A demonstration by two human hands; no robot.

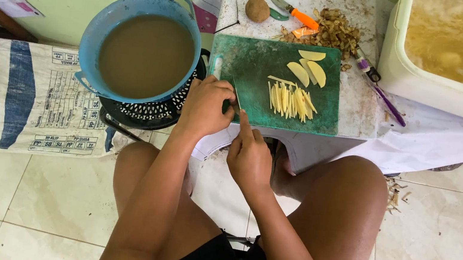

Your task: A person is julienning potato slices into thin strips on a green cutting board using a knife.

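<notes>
Head view: three slices (308,67) and one strip pile (290,101) lie on the board (258,67); left hand (206,107) curls shut at its near edge, contents hidden; right hand (249,155) points, holding nothing.

One camera only, worn on the seated person's head, looks steeply down over both forearms and bare knees. It sits close above the low white table (354,114), whose near edge crosses mid-frame; the tiled floor (53,195) fills the lower part.
</notes>
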